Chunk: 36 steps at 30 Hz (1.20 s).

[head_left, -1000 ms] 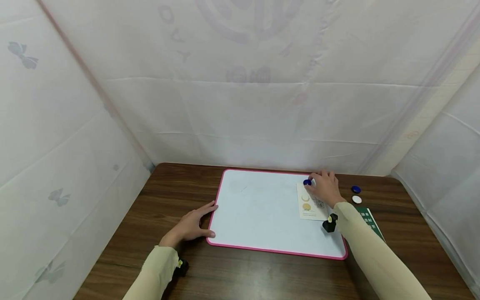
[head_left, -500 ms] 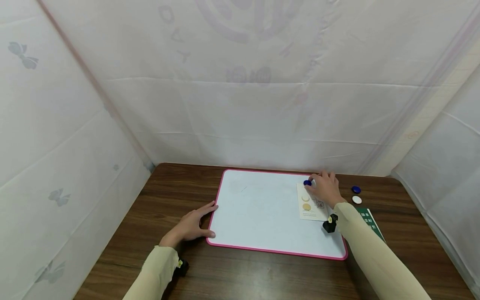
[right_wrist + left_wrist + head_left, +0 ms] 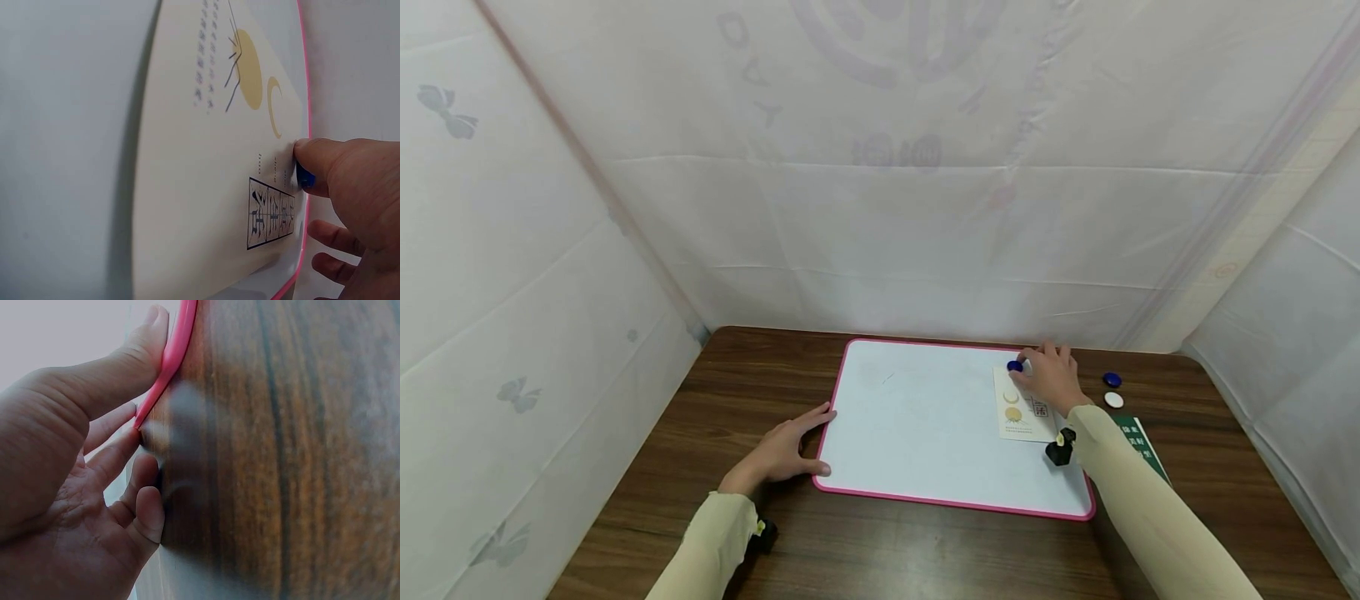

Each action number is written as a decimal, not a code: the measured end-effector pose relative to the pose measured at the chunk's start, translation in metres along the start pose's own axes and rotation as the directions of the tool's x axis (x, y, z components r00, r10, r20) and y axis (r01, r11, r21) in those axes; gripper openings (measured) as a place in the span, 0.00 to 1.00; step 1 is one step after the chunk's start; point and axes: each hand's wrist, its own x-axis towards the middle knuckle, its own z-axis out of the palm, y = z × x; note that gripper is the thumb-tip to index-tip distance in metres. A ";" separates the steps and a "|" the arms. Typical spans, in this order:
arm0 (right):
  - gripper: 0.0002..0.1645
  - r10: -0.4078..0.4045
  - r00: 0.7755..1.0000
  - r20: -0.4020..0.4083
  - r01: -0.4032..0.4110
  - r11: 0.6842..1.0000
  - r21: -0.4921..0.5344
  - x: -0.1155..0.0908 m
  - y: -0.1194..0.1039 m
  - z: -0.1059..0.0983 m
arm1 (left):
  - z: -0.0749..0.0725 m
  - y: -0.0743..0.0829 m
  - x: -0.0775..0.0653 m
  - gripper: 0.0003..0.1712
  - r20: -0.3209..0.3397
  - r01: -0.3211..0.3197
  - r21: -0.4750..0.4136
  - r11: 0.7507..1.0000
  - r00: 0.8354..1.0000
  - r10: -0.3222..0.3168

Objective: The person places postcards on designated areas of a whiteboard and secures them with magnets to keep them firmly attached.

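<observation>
A whiteboard with a pink frame lies on the table. My left hand rests on its left edge; the thumb and a finger touch the frame, and in the left wrist view the pink rim runs under the thumb. Near the board's top right, my right hand pinches a round blue magnet at the top edge of a cream card. The right wrist view shows the card lying on the board, with the blue magnet partly hidden by the thumb.
Right of the board lie another blue magnet, a white magnet and a green card partly behind the right sleeve. White printed sheeting hangs behind the wooden table.
</observation>
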 end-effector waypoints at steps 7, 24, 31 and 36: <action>0.23 0.003 1.000 0.000 -0.003 1.000 0.000 0.000 0.000 0.000 | 0.001 -0.002 0.001 0.50 0.001 -0.006 0.004 1.000 1.000 0.006; 0.21 0.023 1.000 0.012 -0.023 1.000 -0.008 -0.004 -0.001 -0.006 | 0.000 0.000 0.003 0.50 0.003 -0.012 0.010 1.000 1.000 0.012; 0.23 0.023 1.000 0.017 -0.022 1.000 -0.008 -0.002 0.001 -0.005 | 0.000 0.000 0.004 0.51 0.010 -0.026 0.010 1.000 1.000 0.026; 0.26 0.010 1.000 0.012 -0.010 1.000 -0.009 -0.001 0.006 -0.006 | 0.000 -0.002 0.004 0.51 0.009 -0.019 0.013 1.000 1.000 0.019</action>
